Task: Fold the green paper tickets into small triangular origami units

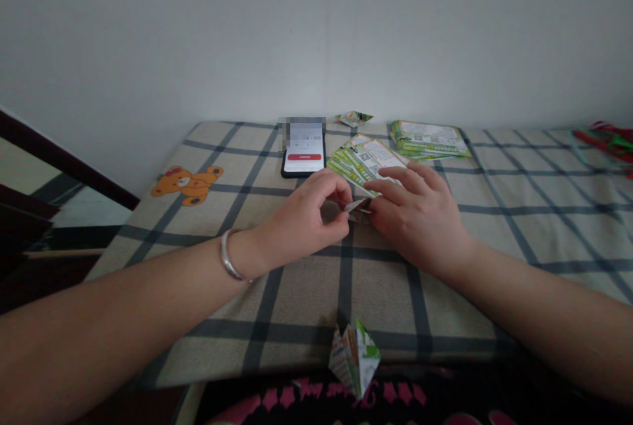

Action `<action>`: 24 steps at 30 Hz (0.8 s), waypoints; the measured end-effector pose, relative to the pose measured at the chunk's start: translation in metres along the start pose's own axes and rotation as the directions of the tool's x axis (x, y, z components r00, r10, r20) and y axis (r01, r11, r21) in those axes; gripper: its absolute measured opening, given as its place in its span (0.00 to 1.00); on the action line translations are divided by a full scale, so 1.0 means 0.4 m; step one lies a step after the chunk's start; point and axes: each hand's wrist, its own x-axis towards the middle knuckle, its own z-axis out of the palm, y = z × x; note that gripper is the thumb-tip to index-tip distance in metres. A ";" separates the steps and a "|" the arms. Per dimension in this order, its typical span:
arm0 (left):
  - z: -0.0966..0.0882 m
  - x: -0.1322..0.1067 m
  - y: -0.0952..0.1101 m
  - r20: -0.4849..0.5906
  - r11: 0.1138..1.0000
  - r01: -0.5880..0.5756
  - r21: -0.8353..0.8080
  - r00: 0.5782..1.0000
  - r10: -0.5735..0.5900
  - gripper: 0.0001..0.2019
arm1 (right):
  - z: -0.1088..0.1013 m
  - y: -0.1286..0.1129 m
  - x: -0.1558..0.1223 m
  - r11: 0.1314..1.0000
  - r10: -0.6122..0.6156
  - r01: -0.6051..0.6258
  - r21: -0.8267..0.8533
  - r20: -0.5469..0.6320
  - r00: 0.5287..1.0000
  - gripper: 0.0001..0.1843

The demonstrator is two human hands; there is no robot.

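Between both hands, low over the checked tablecloth, is a small piece of folded paper point(358, 206), mostly hidden by fingers. My left hand point(316, 207), with a silver bangle on the wrist, pinches its left edge between thumb and fingers. My right hand point(420, 214) closes on its right side, with other fingers stretched over fanned printed leaflets point(366, 158). Close to my body, at the table's front edge, stands a folded paper piece point(355, 356) with pointed tips. Another folded paper piece point(354, 118) lies by the wall.
A phone point(303, 156) with a lit screen lies left of the leaflets. Behind my right hand is a stack of green-and-white leaflets point(430, 140). An orange bear cutout point(186, 183) is at the left, red and green items point(610, 141) at far right. The wall point(316, 36) bounds the table.
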 end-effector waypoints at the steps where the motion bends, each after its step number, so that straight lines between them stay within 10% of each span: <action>1: -0.001 0.000 0.001 0.003 1.000 0.004 -0.003 1.000 -0.004 0.09 | 0.001 0.001 0.001 1.000 0.005 -0.005 0.021 0.005 1.000 0.07; 24: -0.029 0.003 -0.018 0.146 0.975 -0.157 0.159 0.980 0.134 0.12 | 0.042 0.055 -0.002 0.777 0.054 -0.067 0.625 0.039 0.998 0.09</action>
